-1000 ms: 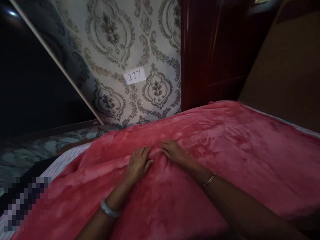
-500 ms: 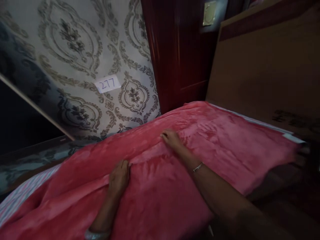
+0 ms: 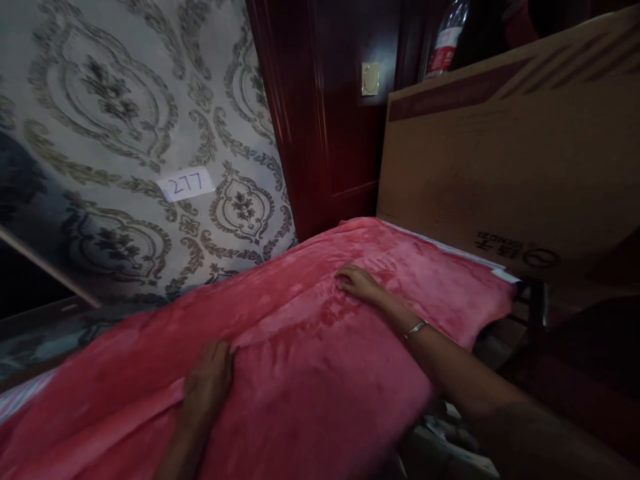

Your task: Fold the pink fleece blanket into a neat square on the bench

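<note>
A bed fills the lower part of the view in a dim room, spread with a red fleece blanket (image 3: 320, 373) that reaches from the near edge to the far end by the wall.

Nearest, the left hand (image 3: 207, 387) lies palm down on the blanket toward the near left side, fingers together and resting flat along a long fold, gripping nothing. A strip of striped sheet (image 3: 20, 403) shows at the bed's left edge, beyond the blanket.

Farther in, the right hand (image 3: 360, 283) rests flat on the blanket near the far right corner, fingers together and pointing left, also holding nothing; a thin bangle (image 3: 416, 328) circles its wrist. The two hands are well apart. Just past this hand, a white edge of bedding (image 3: 470, 257) shows along the blanket's far right side.

Behind the bed's right side leans a large cardboard box (image 3: 510, 167), with a plastic bottle (image 3: 447, 40) behind its top edge. A dark red wooden panel (image 3: 325, 120) stands at the far end, and left of it patterned wallpaper (image 3: 125, 100) bears a paper label (image 3: 186, 183) reading 277.
</note>
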The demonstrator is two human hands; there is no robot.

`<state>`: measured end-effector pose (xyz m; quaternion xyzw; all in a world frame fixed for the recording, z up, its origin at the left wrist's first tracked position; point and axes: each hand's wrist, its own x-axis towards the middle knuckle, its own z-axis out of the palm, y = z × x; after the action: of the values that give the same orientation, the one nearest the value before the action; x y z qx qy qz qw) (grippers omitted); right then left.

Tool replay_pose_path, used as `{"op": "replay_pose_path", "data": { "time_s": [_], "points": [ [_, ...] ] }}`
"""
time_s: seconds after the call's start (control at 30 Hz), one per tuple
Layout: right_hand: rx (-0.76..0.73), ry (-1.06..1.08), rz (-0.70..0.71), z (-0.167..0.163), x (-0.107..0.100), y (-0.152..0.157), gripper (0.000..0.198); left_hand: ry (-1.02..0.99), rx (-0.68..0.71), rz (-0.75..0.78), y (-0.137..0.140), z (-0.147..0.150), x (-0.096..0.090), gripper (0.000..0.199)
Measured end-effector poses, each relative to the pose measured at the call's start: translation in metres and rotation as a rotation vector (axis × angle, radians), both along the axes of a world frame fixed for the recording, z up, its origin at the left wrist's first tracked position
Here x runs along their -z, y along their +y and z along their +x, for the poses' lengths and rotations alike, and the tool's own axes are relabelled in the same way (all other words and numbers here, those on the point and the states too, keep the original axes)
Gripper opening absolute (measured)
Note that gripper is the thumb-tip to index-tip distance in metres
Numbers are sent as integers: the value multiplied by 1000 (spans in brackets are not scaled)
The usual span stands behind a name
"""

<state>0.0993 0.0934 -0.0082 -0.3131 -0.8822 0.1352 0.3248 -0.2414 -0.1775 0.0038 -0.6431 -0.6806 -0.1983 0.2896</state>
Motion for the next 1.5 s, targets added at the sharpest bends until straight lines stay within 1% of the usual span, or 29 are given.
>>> {"op": "replay_pose_path", "data": {
  "time_s": [0.07,0.1,0.23,0.3,0.37,0.43,0.5,0.53,0.6,0.67,0.7,0.73,0.77,0.8,0.83,0.9,0.97,1.0,1.07,1.17,1.27,1.37,1.5],
  "points": [
    [-44,-14,-14,-1,7,2,30,2,0,3,0,0,-1,34],
    [-46,-26,-17,-2,10,2,30,7,-1,-1,0,0,-1,34],
    [13,-61,9,-7,12,0,14,46,4,19,1,-2,-1,38],
    [44,-65,27,-9,9,-2,11,40,-4,15,1,-3,0,39],
    [87,-23,27,-9,7,-5,15,22,-18,-17,1,-4,0,38],
    [163,83,13,-7,4,-7,17,12,-28,-37,0,-3,-1,38],
    [228,177,-28,-3,3,-8,19,5,-42,-44,0,-2,-3,37],
    [234,193,-54,0,3,-9,20,-2,-50,-47,0,-1,-4,37],
    [178,174,-82,5,3,-9,18,-17,-68,-50,0,0,-5,36],
    [75,136,-44,10,4,-8,13,-17,-68,-48,0,-1,-4,36],
    [18,114,-11,11,4,-8,17,-6,-58,-45,0,-1,-4,37],
    [-36,82,15,11,5,-8,26,8,-51,-43,0,-2,-2,38],
    [-75,39,29,11,6,-8,33,23,-49,-36,0,-3,-1,38],
    [-95,-9,29,9,7,-9,36,36,-53,-31,0,-4,1,39],
    [-92,-53,20,7,8,-9,35,44,-64,-28,0,-5,3,39],
    [-34,-107,7,1,10,-9,21,43,-91,-28,0,-6,6,38],
    [20,-104,16,-5,10,-9,6,40,-99,-32,0,-6,7,37],
    [33,-85,22,-7,10,-10,2,38,-98,-29,-1,-6,7,37],
    [59,-18,34,-8,8,-10,7,42,-89,-11,-1,-5,5,37],
    [120,95,50,-7,6,-12,9,51,-43,-19,-1,-3,1,36],
    [132,120,40,-6,5,-12,9,49,-18,-28,0,-3,1,37],
    [69,82,36,-6,7,-10,11,29,-22,-34,-1,-2,0,36],
    [-43,13,85,-3,12,-6,22,19,-40,-50,-3,1,-4,36]
  ]
}}
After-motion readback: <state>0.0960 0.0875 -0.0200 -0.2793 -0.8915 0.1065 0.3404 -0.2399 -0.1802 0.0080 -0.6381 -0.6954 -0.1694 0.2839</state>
